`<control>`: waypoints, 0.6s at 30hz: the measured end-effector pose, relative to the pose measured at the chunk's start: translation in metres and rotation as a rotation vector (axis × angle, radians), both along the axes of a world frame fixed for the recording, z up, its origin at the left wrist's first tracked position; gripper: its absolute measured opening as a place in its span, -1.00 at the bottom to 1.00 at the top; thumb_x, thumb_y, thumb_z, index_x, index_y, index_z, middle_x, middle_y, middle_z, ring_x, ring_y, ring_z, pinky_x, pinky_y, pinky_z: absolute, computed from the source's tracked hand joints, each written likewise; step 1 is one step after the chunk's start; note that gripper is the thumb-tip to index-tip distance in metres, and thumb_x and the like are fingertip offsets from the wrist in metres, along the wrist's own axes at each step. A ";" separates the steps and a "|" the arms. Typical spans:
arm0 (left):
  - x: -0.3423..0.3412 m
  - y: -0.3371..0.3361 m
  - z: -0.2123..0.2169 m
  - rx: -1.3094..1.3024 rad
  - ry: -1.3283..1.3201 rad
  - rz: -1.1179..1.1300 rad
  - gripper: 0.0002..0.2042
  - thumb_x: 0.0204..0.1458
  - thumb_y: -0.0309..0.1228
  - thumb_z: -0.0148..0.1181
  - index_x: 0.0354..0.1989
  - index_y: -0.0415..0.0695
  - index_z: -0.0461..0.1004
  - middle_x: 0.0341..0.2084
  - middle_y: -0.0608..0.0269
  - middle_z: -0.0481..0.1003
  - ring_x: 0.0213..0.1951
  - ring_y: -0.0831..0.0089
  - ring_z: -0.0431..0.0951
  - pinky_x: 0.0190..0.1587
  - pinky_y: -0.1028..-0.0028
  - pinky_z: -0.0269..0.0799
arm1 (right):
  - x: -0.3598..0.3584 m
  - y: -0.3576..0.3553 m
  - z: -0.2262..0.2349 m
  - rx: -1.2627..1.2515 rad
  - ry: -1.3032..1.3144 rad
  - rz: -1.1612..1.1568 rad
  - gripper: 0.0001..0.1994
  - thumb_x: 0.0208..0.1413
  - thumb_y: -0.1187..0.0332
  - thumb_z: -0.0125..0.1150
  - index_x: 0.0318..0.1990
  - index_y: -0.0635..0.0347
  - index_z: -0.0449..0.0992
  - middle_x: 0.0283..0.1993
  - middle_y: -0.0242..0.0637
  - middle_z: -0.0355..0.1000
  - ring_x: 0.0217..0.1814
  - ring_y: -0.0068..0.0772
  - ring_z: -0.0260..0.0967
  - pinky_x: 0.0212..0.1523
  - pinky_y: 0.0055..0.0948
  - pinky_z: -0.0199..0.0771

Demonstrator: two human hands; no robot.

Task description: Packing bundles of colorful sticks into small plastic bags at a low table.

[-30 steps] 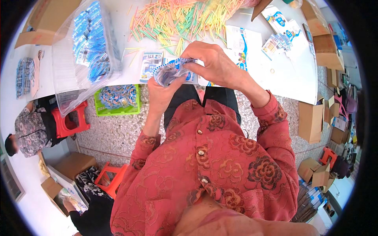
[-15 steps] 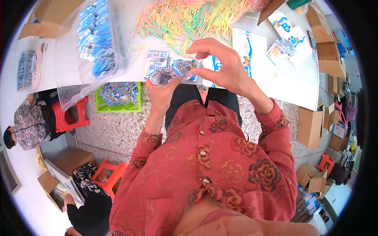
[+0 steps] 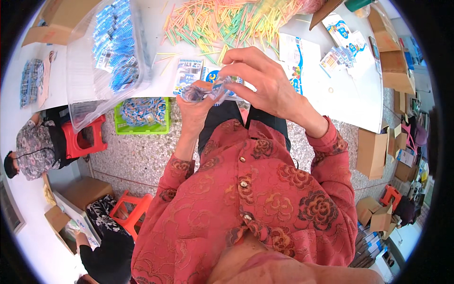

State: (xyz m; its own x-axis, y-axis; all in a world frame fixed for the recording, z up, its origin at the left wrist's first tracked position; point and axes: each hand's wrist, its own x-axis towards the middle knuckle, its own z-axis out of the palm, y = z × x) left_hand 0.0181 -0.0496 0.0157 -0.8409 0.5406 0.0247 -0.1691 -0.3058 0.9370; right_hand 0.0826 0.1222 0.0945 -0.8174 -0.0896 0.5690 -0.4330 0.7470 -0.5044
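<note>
My left hand (image 3: 197,110) and my right hand (image 3: 265,81) both grip a small clear plastic packet (image 3: 204,92) with blue print, held just above the near edge of the white table (image 3: 340,102). The left hand holds it from below, and the right hand's fingers pinch its right end from above. A heap of thin coloured sticks (image 3: 227,21) in yellow, green and pink lies on the table beyond my hands. Printed blue-and-white packets (image 3: 189,73) lie flat under my hands.
A clear bag of blue packets (image 3: 113,47) hangs over the table's left edge. A green crate (image 3: 142,113) of packets and a red stool (image 3: 82,137) stand on the speckled floor. Cardboard boxes (image 3: 371,151) stand right. A seated person (image 3: 30,151) is at left, another (image 3: 106,246) lower left.
Both hands stayed together on the packet and shifted a little. My right fingers moved along its top.
</note>
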 end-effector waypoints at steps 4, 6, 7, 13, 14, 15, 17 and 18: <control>-0.002 -0.001 0.001 -0.027 0.028 0.031 -0.91 -0.10 -0.66 0.21 -0.40 -0.26 0.47 -0.45 0.30 0.49 -0.38 0.61 0.48 -0.33 0.58 0.44 | 0.000 -0.002 -0.002 -0.049 0.059 -0.011 -0.68 -0.19 0.51 0.33 -0.18 0.18 0.50 -0.11 -0.25 0.37 -0.19 -0.22 0.39 -0.26 -0.36 0.45; -0.002 -0.002 0.000 -0.019 0.012 0.047 -0.91 -0.10 -0.66 0.20 -0.40 -0.25 0.47 -0.46 0.32 0.49 -0.39 0.62 0.47 -0.34 0.59 0.43 | -0.001 -0.001 -0.001 -0.032 0.038 0.029 -0.70 -0.19 0.51 0.33 -0.21 0.18 0.50 -0.11 -0.25 0.37 -0.19 -0.22 0.39 -0.27 -0.36 0.45; -0.002 -0.002 -0.001 -0.010 -0.002 0.058 -0.90 -0.11 -0.66 0.19 -0.40 -0.24 0.47 -0.47 0.34 0.48 -0.40 0.63 0.47 -0.34 0.60 0.42 | -0.001 -0.001 0.000 -0.013 0.019 0.064 -0.71 -0.20 0.50 0.33 -0.23 0.18 0.50 -0.10 -0.25 0.37 -0.20 -0.23 0.39 -0.28 -0.36 0.45; -0.004 -0.003 -0.009 -0.002 -0.017 0.047 -0.89 -0.12 -0.65 0.19 -0.41 -0.21 0.46 -0.48 0.38 0.47 -0.43 0.66 0.43 -0.34 0.62 0.36 | -0.003 -0.001 -0.006 0.064 0.003 0.146 -0.77 -0.18 0.50 0.32 -0.30 0.20 0.48 -0.09 -0.25 0.38 -0.20 -0.30 0.39 -0.30 -0.41 0.44; -0.005 -0.004 -0.010 0.001 -0.014 0.055 -0.89 -0.12 -0.65 0.19 -0.41 -0.21 0.46 -0.48 0.38 0.47 -0.43 0.66 0.43 -0.34 0.62 0.36 | -0.005 -0.001 -0.005 0.067 0.007 0.154 -0.77 -0.18 0.50 0.32 -0.30 0.20 0.48 -0.09 -0.25 0.38 -0.20 -0.30 0.39 -0.30 -0.41 0.44; -0.006 -0.006 -0.013 -0.025 0.003 0.050 -0.90 -0.12 -0.64 0.19 -0.41 -0.21 0.46 -0.49 0.38 0.47 -0.43 0.67 0.43 -0.34 0.62 0.35 | -0.007 0.000 -0.005 -0.099 -0.084 0.164 -0.79 -0.16 0.51 0.30 -0.29 0.21 0.48 -0.10 -0.26 0.39 -0.21 -0.36 0.39 -0.30 -0.43 0.43; -0.008 -0.010 -0.015 -0.050 0.019 0.052 -0.90 -0.12 -0.64 0.20 -0.41 -0.21 0.46 -0.49 0.39 0.47 -0.43 0.67 0.42 -0.35 0.62 0.35 | -0.014 0.004 -0.005 -0.352 -0.258 0.135 -0.82 -0.11 0.52 0.26 -0.28 0.23 0.47 -0.10 -0.28 0.39 -0.26 -0.48 0.38 -0.29 -0.47 0.41; -0.008 -0.011 -0.015 -0.064 0.007 0.078 -0.89 -0.12 -0.64 0.21 -0.41 -0.21 0.46 -0.49 0.39 0.47 -0.43 0.67 0.42 -0.34 0.61 0.35 | -0.023 0.010 -0.006 -0.437 -0.339 0.098 -0.83 -0.08 0.52 0.23 -0.27 0.24 0.47 -0.09 -0.28 0.39 -0.29 -0.53 0.38 -0.29 -0.49 0.40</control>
